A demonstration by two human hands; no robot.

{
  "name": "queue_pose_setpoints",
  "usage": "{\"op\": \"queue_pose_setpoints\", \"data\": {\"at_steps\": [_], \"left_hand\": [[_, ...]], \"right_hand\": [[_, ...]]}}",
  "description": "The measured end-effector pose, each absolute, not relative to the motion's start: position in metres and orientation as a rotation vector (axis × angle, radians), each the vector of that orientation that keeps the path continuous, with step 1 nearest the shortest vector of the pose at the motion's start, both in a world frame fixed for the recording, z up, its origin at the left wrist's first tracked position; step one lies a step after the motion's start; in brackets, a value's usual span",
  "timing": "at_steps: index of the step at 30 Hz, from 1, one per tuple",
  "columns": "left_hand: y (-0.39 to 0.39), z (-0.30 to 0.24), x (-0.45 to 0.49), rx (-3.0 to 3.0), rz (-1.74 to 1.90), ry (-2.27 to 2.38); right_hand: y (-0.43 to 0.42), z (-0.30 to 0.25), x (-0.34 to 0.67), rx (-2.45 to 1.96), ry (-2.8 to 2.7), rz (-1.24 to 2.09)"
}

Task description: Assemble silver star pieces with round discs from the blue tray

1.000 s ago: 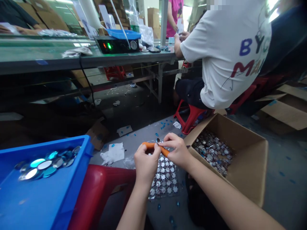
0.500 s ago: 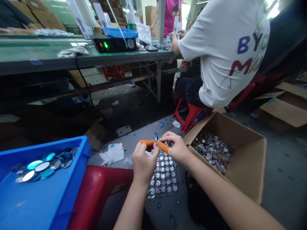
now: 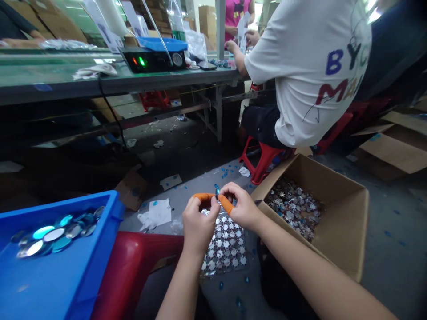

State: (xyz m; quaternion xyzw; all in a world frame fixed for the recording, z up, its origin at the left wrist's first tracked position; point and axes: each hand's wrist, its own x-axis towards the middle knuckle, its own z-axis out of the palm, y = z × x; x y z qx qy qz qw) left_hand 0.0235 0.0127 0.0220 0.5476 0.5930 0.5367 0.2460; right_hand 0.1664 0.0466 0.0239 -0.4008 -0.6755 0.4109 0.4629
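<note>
My left hand [image 3: 199, 224], with an orange finger cot on one finger, pinches a small shiny disc with a blue face [image 3: 217, 191] from the left. On its other side my right hand [image 3: 240, 206] grips the same disc; an orange cot covers one of its fingers too. The disc stands on edge between the fingertips, partly hidden by them. Below both hands lies a clear plastic sheet with rows of silvery, scallop-edged pieces [image 3: 224, 251]; my left hand covers part of it.
A blue bin [image 3: 36, 284] with several mirror-like discs [image 3: 53, 234] rests by a red stool [image 3: 133, 262] at left. A cardboard box [image 3: 343, 240] of loose silvery pieces [image 3: 293, 206] stands at right. Ahead, a person in a white shirt [image 3: 310, 80] sits at a workbench [image 3: 143, 84].
The right-hand fingers have curled slightly, and more of the disc's blue face shows. The seated person's hands have shifted with a white card. The whole view has moved slightly.
</note>
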Motion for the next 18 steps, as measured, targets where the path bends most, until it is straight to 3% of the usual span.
{"op": "queue_pose_setpoints", "data": {"at_steps": [5, 18], "left_hand": [[0.0161, 0.0199, 0.0199, 1.11, 1.422, 1.415], [0.0097, 0.0228, 0.0158, 1.688, 1.444, 1.69]], "right_hand": [[0.0505, 0.0177, 0.1653, -0.985, -1.566, 1.099], [0.0489, 0.0251, 0.172, -0.938, -1.71, 1.03]]}}
